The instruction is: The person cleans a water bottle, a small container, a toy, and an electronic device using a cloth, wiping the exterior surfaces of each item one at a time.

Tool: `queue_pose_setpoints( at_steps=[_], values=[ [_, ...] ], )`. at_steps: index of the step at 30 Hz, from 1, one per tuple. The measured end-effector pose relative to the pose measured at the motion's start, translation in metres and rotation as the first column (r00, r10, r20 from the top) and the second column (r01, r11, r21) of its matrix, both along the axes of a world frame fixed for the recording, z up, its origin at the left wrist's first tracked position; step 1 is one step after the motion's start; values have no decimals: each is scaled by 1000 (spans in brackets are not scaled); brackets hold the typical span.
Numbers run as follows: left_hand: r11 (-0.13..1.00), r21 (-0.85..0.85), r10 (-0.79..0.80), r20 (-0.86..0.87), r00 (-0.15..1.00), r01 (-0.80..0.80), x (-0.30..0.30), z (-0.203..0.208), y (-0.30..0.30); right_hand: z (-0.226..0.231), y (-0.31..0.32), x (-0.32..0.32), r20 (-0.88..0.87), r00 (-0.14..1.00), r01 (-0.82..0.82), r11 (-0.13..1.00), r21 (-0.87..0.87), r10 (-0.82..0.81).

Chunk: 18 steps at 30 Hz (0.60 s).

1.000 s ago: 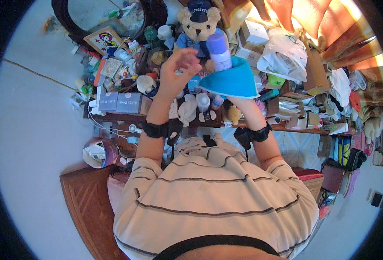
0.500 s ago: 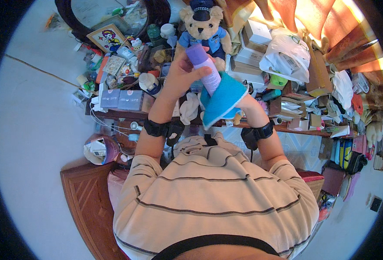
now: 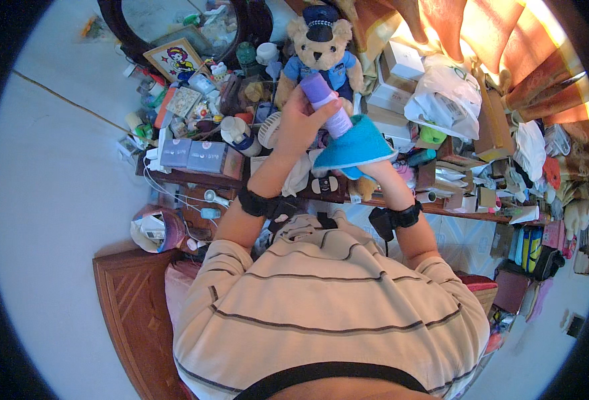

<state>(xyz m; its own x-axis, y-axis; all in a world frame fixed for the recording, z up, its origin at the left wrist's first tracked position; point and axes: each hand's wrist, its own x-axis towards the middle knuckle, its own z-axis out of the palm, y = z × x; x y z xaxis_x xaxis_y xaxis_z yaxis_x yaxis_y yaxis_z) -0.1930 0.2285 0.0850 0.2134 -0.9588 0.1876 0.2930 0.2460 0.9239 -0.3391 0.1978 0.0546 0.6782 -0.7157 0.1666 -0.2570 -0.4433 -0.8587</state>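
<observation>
1. Left hand [image 3: 299,128]: fingers curled closed around the upper body of a lilac bottle [image 3: 338,123], just below its purple cap [image 3: 316,87]; the thumb lies across the near side.
2. Bottle: held above the front of the desk, between the two hands, cap end tilted up and toward the person's left; its lower end is hidden by a turquoise cloth [image 3: 358,148] with a pale edge.
3. Right hand [image 3: 376,171]: beneath the cloth, which drapes over its fingers; how far these are open, and their exact grip, cannot be told.
4. Forearms: a black strap on each, the left [image 3: 257,203] and the right [image 3: 402,216].
5. Beyond the bottle: a seated teddy bear [image 3: 321,57] in blue uniform and dark cap.
6. Left of the desk: grey-purple boxes [image 3: 205,157] and, farther back, a framed picture [image 3: 176,61].
7. Right: a white plastic bag [image 3: 444,100] beside stacked white boxes [image 3: 401,61].
</observation>
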Motion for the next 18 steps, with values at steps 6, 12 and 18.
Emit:
queue_pose_setpoints(
  at_steps=[6, 12, 18],
  values=[
    [974, -176, 151, 44, 988, -141, -16, 15, -4, 39, 2, 20, -27, 911, 393, 888, -240, -411],
    [961, -233, 160, 23, 987, -150, -12, 13, -7, 57, -3, 23, -12, 912, 385, 866, -318, -410],
    [933, -356, 146, 256, 956, -47, -11, 18, 2, 39, -15, 24, 239, 942, 266, 959, -95, -237]
  ],
)
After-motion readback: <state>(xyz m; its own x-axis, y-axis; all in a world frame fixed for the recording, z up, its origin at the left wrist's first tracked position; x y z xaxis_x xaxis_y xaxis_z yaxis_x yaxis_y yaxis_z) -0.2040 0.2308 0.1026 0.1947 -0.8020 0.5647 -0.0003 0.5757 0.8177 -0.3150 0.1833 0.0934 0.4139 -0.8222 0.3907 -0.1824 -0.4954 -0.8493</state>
